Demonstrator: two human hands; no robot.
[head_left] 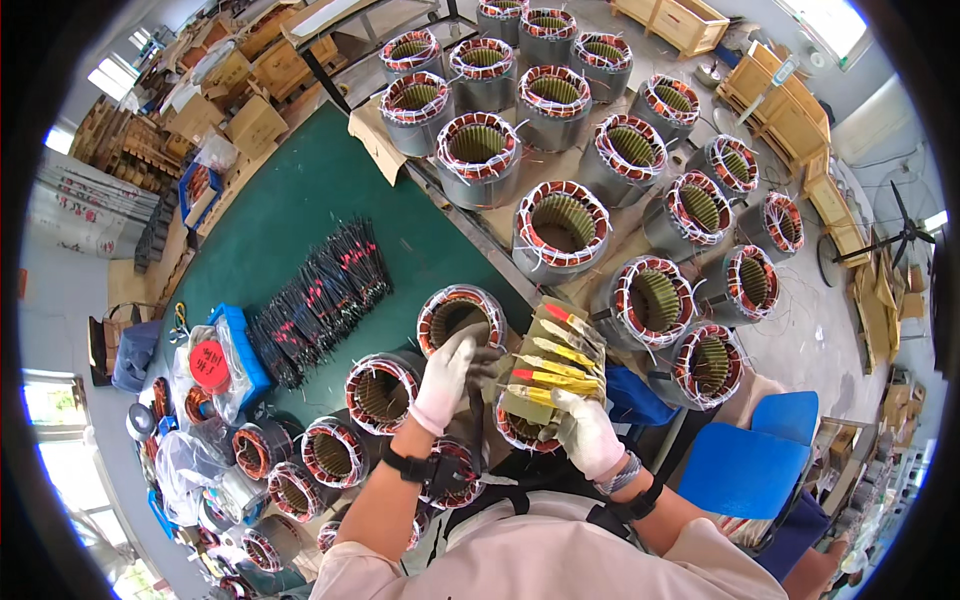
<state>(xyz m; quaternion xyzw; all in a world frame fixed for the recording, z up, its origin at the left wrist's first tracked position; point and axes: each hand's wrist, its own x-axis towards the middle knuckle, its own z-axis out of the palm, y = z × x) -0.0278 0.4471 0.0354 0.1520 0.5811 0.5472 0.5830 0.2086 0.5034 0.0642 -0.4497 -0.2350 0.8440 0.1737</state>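
Note:
My right hand [588, 434], in a white glove, grips the lower edge of a fanned bundle of flat olive-yellow strips [548, 368] with bright yellow and red pieces across it. My left hand [452, 376], in a white glove with dark, soiled fingers, is just left of the bundle, fingers stretched out and apart. Behind those fingers stands a motor stator [460, 312] with copper windings laced in white cord. Another stator [528, 430] sits partly hidden under the bundle. A dark strand-like shape hangs below my left fingers; whether they touch it is unclear.
Several wound stators [562, 232] stand on the table at the upper right, others [335, 452] at lower left. Black wire leads [320, 300] lie in a row on the green tabletop [262, 205]. A blue tray [240, 350] is left, a blue chair [745, 465] right.

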